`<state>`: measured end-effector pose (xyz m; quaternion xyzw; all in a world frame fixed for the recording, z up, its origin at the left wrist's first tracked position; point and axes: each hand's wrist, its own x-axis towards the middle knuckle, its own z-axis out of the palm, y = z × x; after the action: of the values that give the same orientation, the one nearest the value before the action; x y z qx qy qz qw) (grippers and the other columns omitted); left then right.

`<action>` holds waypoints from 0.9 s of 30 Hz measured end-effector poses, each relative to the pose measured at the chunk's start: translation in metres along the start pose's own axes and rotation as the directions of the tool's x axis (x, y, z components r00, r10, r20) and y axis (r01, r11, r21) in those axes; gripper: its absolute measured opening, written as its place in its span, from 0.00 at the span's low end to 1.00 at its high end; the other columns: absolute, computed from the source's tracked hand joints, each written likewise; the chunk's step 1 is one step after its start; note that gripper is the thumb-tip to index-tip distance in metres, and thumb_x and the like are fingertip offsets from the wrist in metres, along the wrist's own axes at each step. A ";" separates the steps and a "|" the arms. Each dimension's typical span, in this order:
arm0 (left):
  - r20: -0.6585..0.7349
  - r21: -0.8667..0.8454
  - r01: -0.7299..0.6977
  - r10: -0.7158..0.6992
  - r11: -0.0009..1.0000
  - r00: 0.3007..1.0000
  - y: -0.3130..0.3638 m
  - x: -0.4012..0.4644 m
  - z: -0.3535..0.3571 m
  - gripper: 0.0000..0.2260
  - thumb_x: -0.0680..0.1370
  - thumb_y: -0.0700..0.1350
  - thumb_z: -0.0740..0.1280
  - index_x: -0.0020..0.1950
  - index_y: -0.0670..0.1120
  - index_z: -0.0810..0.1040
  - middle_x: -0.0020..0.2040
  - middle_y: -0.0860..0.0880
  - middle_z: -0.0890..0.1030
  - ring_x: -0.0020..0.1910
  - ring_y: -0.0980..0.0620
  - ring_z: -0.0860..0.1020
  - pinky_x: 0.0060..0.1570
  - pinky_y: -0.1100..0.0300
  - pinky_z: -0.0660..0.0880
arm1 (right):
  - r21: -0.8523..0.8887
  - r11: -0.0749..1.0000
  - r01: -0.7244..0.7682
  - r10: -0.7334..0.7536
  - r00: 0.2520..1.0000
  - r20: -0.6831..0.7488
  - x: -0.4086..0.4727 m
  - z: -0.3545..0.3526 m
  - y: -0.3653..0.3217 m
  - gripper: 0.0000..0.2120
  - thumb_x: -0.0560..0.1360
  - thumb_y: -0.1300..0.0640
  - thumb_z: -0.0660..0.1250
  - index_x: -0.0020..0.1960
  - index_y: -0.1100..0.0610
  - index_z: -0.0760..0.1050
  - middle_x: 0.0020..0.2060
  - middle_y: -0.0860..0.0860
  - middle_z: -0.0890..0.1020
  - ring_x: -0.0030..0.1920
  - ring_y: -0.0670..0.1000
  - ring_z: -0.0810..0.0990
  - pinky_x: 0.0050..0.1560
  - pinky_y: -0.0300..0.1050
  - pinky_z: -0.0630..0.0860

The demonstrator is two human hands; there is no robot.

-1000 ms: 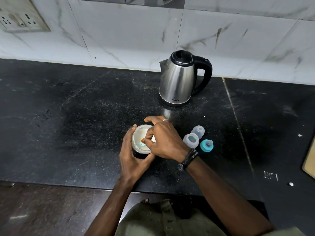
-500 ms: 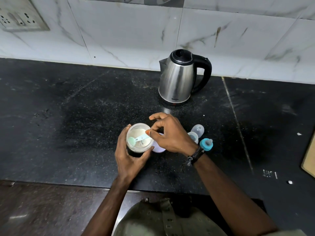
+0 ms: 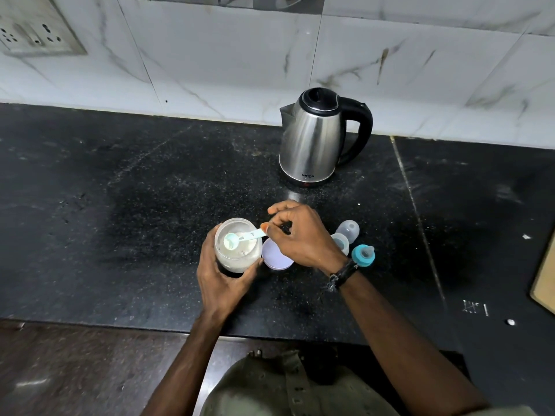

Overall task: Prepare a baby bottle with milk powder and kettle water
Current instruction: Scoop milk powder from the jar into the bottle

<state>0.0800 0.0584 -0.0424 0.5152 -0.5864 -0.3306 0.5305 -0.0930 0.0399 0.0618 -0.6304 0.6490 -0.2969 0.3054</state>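
My left hand [image 3: 220,280] grips a clear jar of white milk powder [image 3: 238,256], tilted toward me above the black counter. My right hand [image 3: 303,235] pinches the handle of a pale teal scoop [image 3: 240,239], whose bowl rests inside the jar mouth over the powder. The jar's lilac lid [image 3: 274,256] lies flat on the counter just right of the jar, partly under my right hand. The open baby bottle [image 3: 341,243] stands behind my right wrist, with a clear cap [image 3: 348,231] and the teal ring with teat [image 3: 363,256] beside it. The steel kettle [image 3: 315,139] stands farther back.
The black stone counter [image 3: 120,205] meets a white marble-tiled wall behind. A socket plate [image 3: 36,34] is on the wall at the top left. A tan board edge [image 3: 545,280] sticks in at the right. The counter's front edge runs just below my wrists.
My right hand drew back to the right off the jar mouth, uncovering the lid on the counter. The scoop, first hidden under the fingers, now reaches into the powder.
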 end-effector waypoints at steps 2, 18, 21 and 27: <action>0.006 0.001 0.014 -0.014 1.000 1.000 0.001 0.000 -0.001 0.38 0.66 0.53 0.83 0.73 0.48 0.73 0.67 0.48 0.81 0.66 0.52 0.80 0.66 0.47 0.78 | 0.000 1.000 -0.009 0.009 1.000 0.002 0.001 0.003 0.002 0.09 0.75 0.56 0.72 0.41 0.60 0.84 0.56 0.52 0.81 0.53 0.48 0.80 0.48 0.36 0.67; 0.074 0.084 0.081 -0.087 0.993 0.993 -0.019 0.001 -0.007 0.42 0.66 0.57 0.81 0.75 0.43 0.71 0.69 0.46 0.80 0.68 0.47 0.79 0.67 0.41 0.76 | -0.192 0.979 0.071 -0.077 0.997 -0.025 0.002 0.017 0.011 0.09 0.75 0.54 0.71 0.41 0.58 0.83 0.54 0.51 0.80 0.53 0.52 0.78 0.55 0.45 0.74; 0.088 0.087 0.075 -0.082 0.993 0.993 -0.017 0.001 -0.007 0.42 0.66 0.57 0.81 0.75 0.43 0.71 0.69 0.47 0.80 0.68 0.49 0.79 0.67 0.44 0.76 | -0.205 0.975 0.086 -0.092 0.996 -0.019 0.002 0.020 0.010 0.09 0.75 0.53 0.71 0.41 0.58 0.83 0.54 0.50 0.79 0.53 0.52 0.78 0.54 0.45 0.74; 0.106 0.110 0.084 -0.095 0.990 0.990 -0.018 0.002 -0.007 0.44 0.65 0.58 0.80 0.76 0.41 0.69 0.70 0.44 0.79 0.69 0.45 0.78 0.68 0.42 0.75 | -0.094 0.994 0.057 -0.060 0.998 -0.033 0.003 0.020 0.011 0.09 0.75 0.56 0.72 0.39 0.61 0.83 0.51 0.52 0.80 0.49 0.50 0.80 0.51 0.43 0.77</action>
<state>0.0919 0.0530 -0.0568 0.5490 -0.6078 -0.3509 0.4540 -0.0849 0.0371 0.0409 -0.6573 0.6488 -0.2862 0.2554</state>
